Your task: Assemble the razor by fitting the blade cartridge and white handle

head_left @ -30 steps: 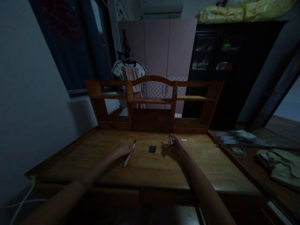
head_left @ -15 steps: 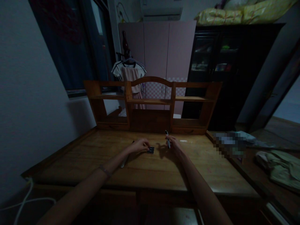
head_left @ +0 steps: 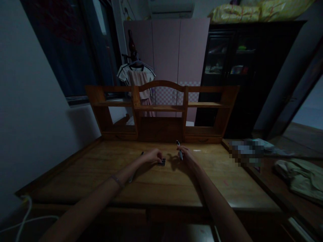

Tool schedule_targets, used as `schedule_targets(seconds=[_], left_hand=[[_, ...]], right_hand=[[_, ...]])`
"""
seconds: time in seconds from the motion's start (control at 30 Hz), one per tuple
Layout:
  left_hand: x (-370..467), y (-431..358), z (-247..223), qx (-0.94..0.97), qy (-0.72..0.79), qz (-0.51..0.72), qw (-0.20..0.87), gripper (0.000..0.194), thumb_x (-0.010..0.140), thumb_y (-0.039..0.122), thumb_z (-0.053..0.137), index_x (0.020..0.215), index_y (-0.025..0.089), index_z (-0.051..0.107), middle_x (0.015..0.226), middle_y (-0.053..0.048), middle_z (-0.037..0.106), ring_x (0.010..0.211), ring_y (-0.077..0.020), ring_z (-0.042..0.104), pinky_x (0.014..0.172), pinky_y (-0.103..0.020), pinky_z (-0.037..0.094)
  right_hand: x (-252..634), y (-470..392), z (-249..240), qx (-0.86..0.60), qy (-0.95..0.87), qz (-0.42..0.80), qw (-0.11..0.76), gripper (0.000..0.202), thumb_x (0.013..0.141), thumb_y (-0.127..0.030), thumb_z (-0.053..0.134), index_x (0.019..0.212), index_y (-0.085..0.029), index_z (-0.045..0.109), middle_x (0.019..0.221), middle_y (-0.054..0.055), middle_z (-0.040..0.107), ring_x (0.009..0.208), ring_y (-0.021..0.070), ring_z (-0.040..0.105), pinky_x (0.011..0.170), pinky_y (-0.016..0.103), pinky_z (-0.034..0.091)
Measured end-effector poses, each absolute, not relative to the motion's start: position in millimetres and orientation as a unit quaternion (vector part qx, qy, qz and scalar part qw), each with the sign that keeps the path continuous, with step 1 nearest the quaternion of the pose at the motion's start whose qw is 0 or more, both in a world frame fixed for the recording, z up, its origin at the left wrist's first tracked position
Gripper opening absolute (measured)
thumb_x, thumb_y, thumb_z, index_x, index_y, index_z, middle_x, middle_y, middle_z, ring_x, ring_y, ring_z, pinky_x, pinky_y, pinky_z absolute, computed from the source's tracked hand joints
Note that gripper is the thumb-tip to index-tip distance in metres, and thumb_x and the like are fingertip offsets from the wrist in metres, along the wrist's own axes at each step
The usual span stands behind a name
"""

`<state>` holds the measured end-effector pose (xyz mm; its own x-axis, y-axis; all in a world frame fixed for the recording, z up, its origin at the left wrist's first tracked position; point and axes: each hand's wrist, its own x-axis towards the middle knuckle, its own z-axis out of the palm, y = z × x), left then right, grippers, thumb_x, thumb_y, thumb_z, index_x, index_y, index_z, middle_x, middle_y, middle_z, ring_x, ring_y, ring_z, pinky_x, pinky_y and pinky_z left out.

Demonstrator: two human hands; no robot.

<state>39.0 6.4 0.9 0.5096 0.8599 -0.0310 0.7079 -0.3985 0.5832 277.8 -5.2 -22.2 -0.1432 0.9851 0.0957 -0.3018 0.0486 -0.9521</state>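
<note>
White cable (head_left: 27, 215) loops at near left corner. Worktop (head_left: 156, 188): yellowish-brown wood, visible grain, slight sheen, worn pale patch toward the far right, faint reddish mark nearer.

Long slim tool (head_left: 131, 179), pale near end, dark far tip, lies slanted on the worktop, partly covered by left forearm. Left hand (head_left: 153, 156): fingers bent and nearly closed, fingertips at the left part of the dark flat piece (head_left: 162, 162); firm grip or just touch, cannot tell. Piece is small, roughly rectangular, pale lines across, flat on worktop between the hands. Right hand (head_left: 186, 155): fingers closed round a short tool (head_left: 180, 153), slim, shiny grey and dark, held tilted near upright, dark top end sticking out.

Versus the first frame: left hand has gone from the slim tool to the dark piece; right hand still holds the short tool, now slightly further left.

Beyond: wooden shelf unit (head_left: 161, 108), arched centre rail, open compartments. Cream top with dark trim (head_left: 123, 73) on hanger. Pink wardrobe (head_left: 165, 50), checkered band. Black cabinet (head_left: 264, 67), glass panes, crinkled yellow bags (head_left: 234, 13) on top.
</note>
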Motion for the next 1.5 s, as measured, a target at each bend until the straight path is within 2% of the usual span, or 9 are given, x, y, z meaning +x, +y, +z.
schedule_targets(seconds=[0.3,0.63,0.83,0.97,1.17,1.3,1.37,1.5], left_hand=[[53,23,9,0.806,0.508,0.07,0.295,0.015,0.045,0.015,0.072,0.06,0.014,0.068,0.056,-0.001,0.062,0.054,-0.0148,0.053,0.052,-0.025,0.036],[54,18,10,0.796,0.525,0.064,0.293,0.007,0.048,0.012,0.068,0.054,0.015,0.065,0.052,0.0,0.058,0.051,-0.0135,0.049,0.051,-0.025,0.033],[50,18,13,0.798,0.505,0.08,0.32,0.009,0.046,0.015,0.071,0.053,0.015,0.064,0.051,0.001,0.058,0.054,-0.0137,0.049,0.052,-0.025,0.033],[41,20,9,0.791,0.487,0.117,0.353,0.016,0.047,0.02,0.074,0.058,0.014,0.063,0.056,0.001,0.059,0.057,-0.0134,0.052,0.054,-0.023,0.035],[27,21,6,0.747,0.492,0.21,0.395,0.033,0.066,0.042,0.064,0.081,0.013,0.061,0.071,-0.002,0.061,0.059,-0.0122,0.055,0.053,-0.022,0.038],[29,18,7,0.67,0.411,0.324,0.527,0.036,0.067,0.039,0.068,0.09,0.013,0.059,0.088,-0.007,0.064,0.072,-0.0115,0.058,0.06,-0.021,0.04],[32,17,5,0.612,0.352,0.369,0.605,0.034,0.065,0.034,0.073,0.087,0.012,0.059,0.089,-0.008,0.064,0.075,-0.0113,0.058,0.063,-0.02,0.041],[36,18,-5,0.547,0.321,0.398,0.663,0.033,0.061,0.029,0.078,0.08,0.011,0.059,0.088,-0.008,0.064,0.072,-0.0096,0.057,0.064,-0.019,0.042]], right_hand=[[277,-5,-25,-0.374,-0.494,0.58,0.528,0.033,0.069,-0.048,0.068,0.078,-0.017,0.061,0.051,-0.002,0.056,0.043,0.0103,0.051,0.039,0.02,0.035],[278,-8,-22,-0.38,-0.478,0.583,0.535,0.031,0.071,-0.046,0.067,0.079,-0.017,0.06,0.049,-0.001,0.057,0.04,0.0106,0.049,0.038,0.022,0.035],[276,-5,-25,-0.37,-0.485,0.587,0.532,0.029,0.071,-0.044,0.067,0.078,-0.017,0.06,0.049,-0.001,0.057,0.04,0.0107,0.048,0.037,0.021,0.035],[276,-4,-25,-0.377,-0.478,0.595,0.524,0.027,0.072,-0.044,0.066,0.077,-0.018,0.059,0.046,-0.002,0.054,0.038,0.0109,0.047,0.037,0.022,0.035],[275,-8,-19,-0.374,-0.48,0.585,0.536,0.028,0.069,-0.043,0.069,0.074,-0.02,0.055,0.05,-0.004,0.053,0.041,0.0093,0.047,0.036,0.019,0.032],[270,-15,-11,-0.368,-0.478,0.592,0.535,0.031,0.068,-0.044,0.07,0.08,-0.022,0.053,0.056,-0.006,0.053,0.043,0.0086,0.047,0.039,0.019,0.034],[268,-17,-9,-0.373,-0.485,0.588,0.529,0.032,0.067,-0.044,0.07,0.081,-0.022,0.052,0.057,-0.006,0.052,0.043,0.0079,0.045,0.04,0.019,0.034],[267,-15,-8,-0.36,-0.518,0.573,0.524,0.03,0.069,-0.042,0.07,0.08,-0.021,0.053,0.058,-0.007,0.048,0.043,0.0055,0.038,0.039,0.018,0.026]])
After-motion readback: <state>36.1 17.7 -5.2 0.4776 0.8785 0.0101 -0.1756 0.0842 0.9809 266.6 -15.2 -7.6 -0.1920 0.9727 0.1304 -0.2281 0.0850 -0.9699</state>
